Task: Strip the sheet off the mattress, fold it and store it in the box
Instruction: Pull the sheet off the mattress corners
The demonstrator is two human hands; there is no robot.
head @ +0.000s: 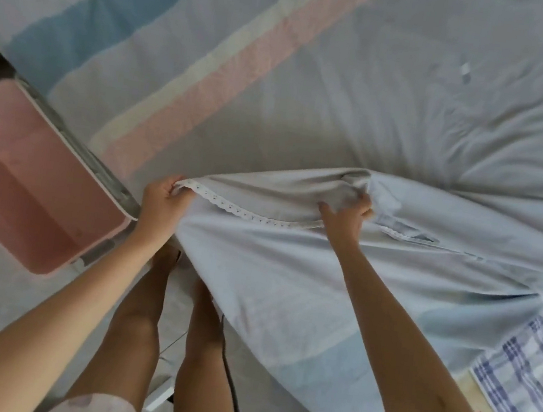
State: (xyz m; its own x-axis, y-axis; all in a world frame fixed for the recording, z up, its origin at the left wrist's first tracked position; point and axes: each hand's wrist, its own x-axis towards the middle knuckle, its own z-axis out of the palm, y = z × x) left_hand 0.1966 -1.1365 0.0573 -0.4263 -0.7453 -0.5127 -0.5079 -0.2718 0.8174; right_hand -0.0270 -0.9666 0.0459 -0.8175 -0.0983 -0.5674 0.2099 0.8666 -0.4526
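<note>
A pale blue sheet (287, 284) with a white lace edge is pulled up off the near side of the bed and hangs down over the bedside. My left hand (162, 200) pinches the lace hem at its left end. Further right, my right hand (348, 216) grips a bunched fold of the same sheet. The rest of the sheet (414, 103), with blue and pink stripes, still lies spread over the mattress. An open pink box (40, 196) stands on the floor to the left of the bed.
A blue-and-white checked cloth (524, 370) shows under the lifted sheet at the lower right. My bare legs (146, 310) stand between the box and the bed. A dark cable (230, 373) runs along the floor by the bed.
</note>
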